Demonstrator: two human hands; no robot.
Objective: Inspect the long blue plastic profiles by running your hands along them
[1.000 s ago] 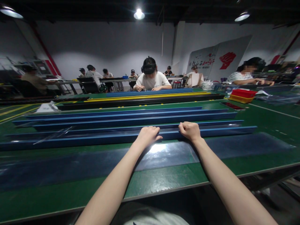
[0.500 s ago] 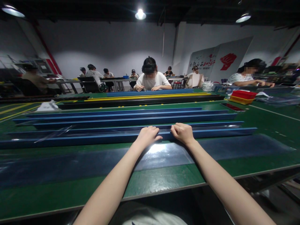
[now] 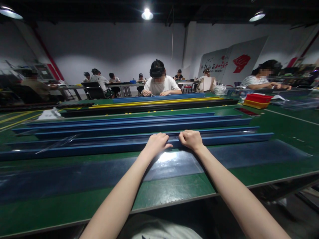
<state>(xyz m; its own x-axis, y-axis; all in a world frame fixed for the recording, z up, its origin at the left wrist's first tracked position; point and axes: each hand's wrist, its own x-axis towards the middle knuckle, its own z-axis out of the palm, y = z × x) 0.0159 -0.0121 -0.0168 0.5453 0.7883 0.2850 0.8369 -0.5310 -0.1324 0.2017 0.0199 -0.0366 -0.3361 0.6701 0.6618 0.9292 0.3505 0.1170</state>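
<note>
A long blue channel strip (image 3: 236,138) lies crosswise on the green table (image 3: 171,191), its raised edges running left to right. Over its front edge my left hand (image 3: 157,143) is curled, with fingers inside the channel and thumb along the near side. Just to the right, my right hand (image 3: 191,139) is closed in a fist-like grip at the same edge; its fingertips are hidden. A small gap separates the hands. Flat under my forearms, a clear plastic sheet (image 3: 99,172) lies between the strip and the table's near edge.
More blue channel strips (image 3: 139,127) lie just beyond, then black and yellow strips (image 3: 159,104). Across the table sits a co-worker (image 3: 161,84); another person (image 3: 264,78) works at right. A red bin (image 3: 258,98), a phone (image 3: 246,112) and white crumpled material (image 3: 50,113) rest on the table.
My right hand has shifted slightly left along the strip's edge, closer to my left hand. My left hand stays in place on the strip.
</note>
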